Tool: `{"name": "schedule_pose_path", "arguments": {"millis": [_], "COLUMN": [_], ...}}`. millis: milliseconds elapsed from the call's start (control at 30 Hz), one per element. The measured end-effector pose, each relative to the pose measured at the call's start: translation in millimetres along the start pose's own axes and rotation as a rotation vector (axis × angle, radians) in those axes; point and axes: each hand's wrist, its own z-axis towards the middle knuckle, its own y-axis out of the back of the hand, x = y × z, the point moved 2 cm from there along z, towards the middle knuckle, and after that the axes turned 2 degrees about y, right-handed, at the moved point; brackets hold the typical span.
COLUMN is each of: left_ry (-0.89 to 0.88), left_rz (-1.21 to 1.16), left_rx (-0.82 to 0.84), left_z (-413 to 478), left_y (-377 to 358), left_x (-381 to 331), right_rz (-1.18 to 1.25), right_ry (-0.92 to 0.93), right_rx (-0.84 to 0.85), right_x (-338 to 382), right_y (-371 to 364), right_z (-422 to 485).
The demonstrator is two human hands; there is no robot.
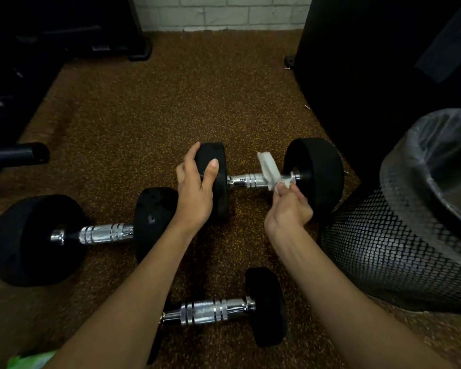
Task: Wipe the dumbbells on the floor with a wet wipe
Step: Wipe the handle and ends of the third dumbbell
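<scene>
Three black dumbbells with chrome handles lie on the speckled brown floor. The far dumbbell (253, 179) lies across the middle. My left hand (194, 190) grips its left weight head, thumb on the near face and fingers over the top. My right hand (288, 206) pinches a white wet wipe (270, 171) against the right end of that chrome handle, beside the right weight head (317, 174). A second dumbbell (104, 233) lies to the left, and a third dumbbell (210, 311) lies nearest me between my forearms.
A black mesh bin (399, 249) with a clear liner stands at the right, close to the far dumbbell's head. Dark gym equipment (370, 75) rises behind it, more at the left (16, 153). A green wipe pack (30, 360) lies at the bottom left. A white brick wall (224, 12) is behind.
</scene>
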Motion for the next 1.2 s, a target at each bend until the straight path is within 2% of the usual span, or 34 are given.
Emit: {"name": "schedule_pose_path", "arguments": {"millis": [200, 333, 433, 567, 767, 967, 1200], "left_ry": [-0.001, -0.003, -0.001, -0.006, -0.002, -0.003, -0.001], "left_rz": [0.004, 0.008, 0.007, 0.008, 0.013, -0.014, -0.011], "left_rx": [0.005, 0.005, -0.003, -0.009, -0.016, 0.004, 0.011], "left_z": [-0.2, 0.0, 0.0, 1.8, 0.5, 0.1, 1.4], "left_y": [0.2, 0.1, 0.1, -0.5, 2.5, 1.3, 0.6], "left_x": [-1.4, -1.2, -0.7, -0.8, 2.6, 1.0, -0.2], "right_rz": [0.127, 0.11, 0.153, 0.151, -0.012, -0.027, -0.123], "right_ry": [-0.233, -0.429, -0.51, -0.505, -0.479, -0.483, -0.446], "right_rx": [-0.101, 0.078, 0.119, 0.118, 0.148, 0.156, 0.114], "right_x": [2.8, -2.3, -2.4, -0.2, 2.0, 9.7, 11.4], "right_y": [-6.8, -2.5, -4.7, -13.4, -4.9, -4.4, -10.1], "right_z": [8.1, 13.0, 16.6, 21.7, 17.1, 22.7, 27.4]}}
